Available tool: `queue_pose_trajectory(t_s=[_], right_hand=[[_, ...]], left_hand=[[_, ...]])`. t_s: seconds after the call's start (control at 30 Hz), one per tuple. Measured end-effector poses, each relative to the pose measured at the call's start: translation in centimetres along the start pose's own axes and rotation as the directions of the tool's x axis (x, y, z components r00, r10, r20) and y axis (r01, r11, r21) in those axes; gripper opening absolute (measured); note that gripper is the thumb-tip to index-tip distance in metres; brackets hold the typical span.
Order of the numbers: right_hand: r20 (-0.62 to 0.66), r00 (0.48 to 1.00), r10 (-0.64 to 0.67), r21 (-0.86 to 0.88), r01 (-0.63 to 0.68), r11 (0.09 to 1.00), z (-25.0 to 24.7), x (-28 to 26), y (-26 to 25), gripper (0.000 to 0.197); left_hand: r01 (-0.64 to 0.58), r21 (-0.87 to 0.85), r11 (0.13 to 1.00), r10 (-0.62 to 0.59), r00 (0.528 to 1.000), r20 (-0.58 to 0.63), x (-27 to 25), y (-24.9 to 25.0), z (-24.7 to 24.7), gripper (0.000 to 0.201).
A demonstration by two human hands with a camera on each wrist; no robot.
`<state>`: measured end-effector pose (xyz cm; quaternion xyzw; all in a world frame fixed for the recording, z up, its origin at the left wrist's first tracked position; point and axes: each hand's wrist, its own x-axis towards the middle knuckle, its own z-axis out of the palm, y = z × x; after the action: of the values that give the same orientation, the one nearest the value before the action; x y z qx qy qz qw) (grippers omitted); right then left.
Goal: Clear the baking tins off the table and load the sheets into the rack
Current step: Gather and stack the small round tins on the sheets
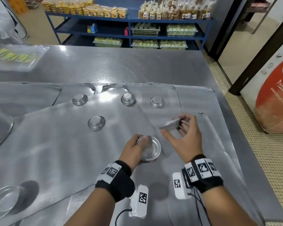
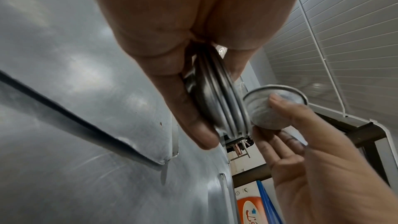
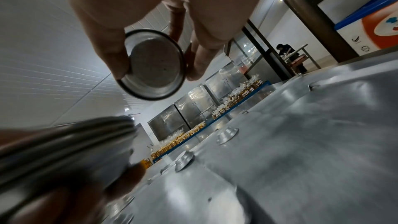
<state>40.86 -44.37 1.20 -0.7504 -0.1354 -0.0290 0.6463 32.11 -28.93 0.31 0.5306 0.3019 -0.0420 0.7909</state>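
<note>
my left hand [image 1: 134, 149] is clenched round a nested stack of tins [image 1: 149, 148], thumb over the rim and fingers underneath, held just above the counter [image 1: 104, 66] so it can take more. the left wrist view shows several rims packed one inside another, so i judge the stack is a few tins deep. my right hand [image 1: 184, 136] pinches a single tin [image 1: 170, 124] by its rim, tilted on edge with its mouth turned toward the stack; that angle looks chosen so it can drop straight in. the two are near each other but not touching.

four loose tins sit upside down on the baking sheets [image 1: 55, 144] spread over the counter: far left tin [image 1: 80, 99], middle tin [image 1: 128, 98], far right tin [image 1: 157, 101], near tin [image 1: 96, 122]. inverted, they offer only a sloped wall, so i expect each needs a rim pinch and a flip. the sheets overlap and lie flat, not yet lifted; i see no rack.
</note>
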Motion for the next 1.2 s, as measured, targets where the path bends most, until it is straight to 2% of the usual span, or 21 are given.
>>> queue_pose_trajectory(t_s=[0.1, 0.23, 0.47, 0.6, 0.73, 0.8, 0.87, 0.93, 1.0, 1.1, 1.2], right_hand=[[0.056, 0.998, -0.029, 0.049, 0.026, 0.998, 1.1, -4.0, -0.9, 0.064], [0.104, 0.994, -0.025, 0.052, 0.02, 0.998, 2.4, -7.7, -1.0, 0.066], [0.178, 0.984, 0.024, 0.059, -0.035, 0.998, 5.0, -11.3, -1.4, 0.063], [0.239, 0.968, 0.08, 0.068, -0.098, 0.993, 6.5, -12.5, -1.4, 0.06], [0.365, 0.923, 0.12, 0.044, -0.146, 0.988, 7.4, -12.8, -1.6, 0.069], [0.436, 0.892, 0.12, 0.023, -0.144, 0.989, 7.8, -12.4, -1.8, 0.075], [0.478, 0.869, 0.127, 0.01, -0.15, 0.989, 8.4, -11.6, -1.6, 0.073], [0.484, 0.862, 0.153, -0.056, -0.145, 0.988, 9.3, -10.5, -0.7, 0.067], [0.475, 0.86, 0.189, -0.201, -0.104, 0.974, 10.5, -9.2, 0.6, 0.061], [0.502, 0.828, 0.248, -0.424, -0.014, 0.905, 12.8, -7.0, 1.6, 0.047], [0.551, 0.789, 0.27, -0.54, 0.091, 0.836, 15.5, -4.7, 1.9, 0.045]], left_hand=[[-0.002, -0.051, 0.999, 0.003, 1.0, 0.019, -0.9, -0.1, -1.1, 0.042], [-0.005, -0.023, 1.0, 0.008, 0.995, 0.102, -2.0, -0.4, -2.6, 0.062], [-0.037, 0.051, 0.998, 0.033, 0.997, 0.072, -3.5, -0.6, -4.7, 0.038], [-0.065, 0.127, 0.99, 0.06, 0.997, 0.043, -3.7, -1.0, -6.2, 0.016], [-0.077, 0.129, 0.989, 0.076, 0.997, 0.008, -4.0, -1.2, -8.0, 0.026], [-0.085, 0.105, 0.991, 0.087, 0.996, -0.017, -4.1, -1.3, -9.0, 0.023], [-0.093, 0.081, 0.992, 0.098, 0.993, -0.06, -4.2, -1.1, -9.9, 0.021], [-0.121, 0.102, 0.987, 0.132, 0.985, -0.107, -4.2, -1.1, -11.2, 0.025], [-0.13, 0.083, 0.988, 0.142, 0.978, -0.155, -4.4, -0.9, -12.3, 0.024], [-0.116, 0.001, 0.993, 0.114, 0.972, -0.204, -4.5, -0.9, -14.1, 0.021], [-0.119, -0.037, 0.992, 0.106, 0.962, -0.251, -4.9, -0.7, -15.8, 0.019]])
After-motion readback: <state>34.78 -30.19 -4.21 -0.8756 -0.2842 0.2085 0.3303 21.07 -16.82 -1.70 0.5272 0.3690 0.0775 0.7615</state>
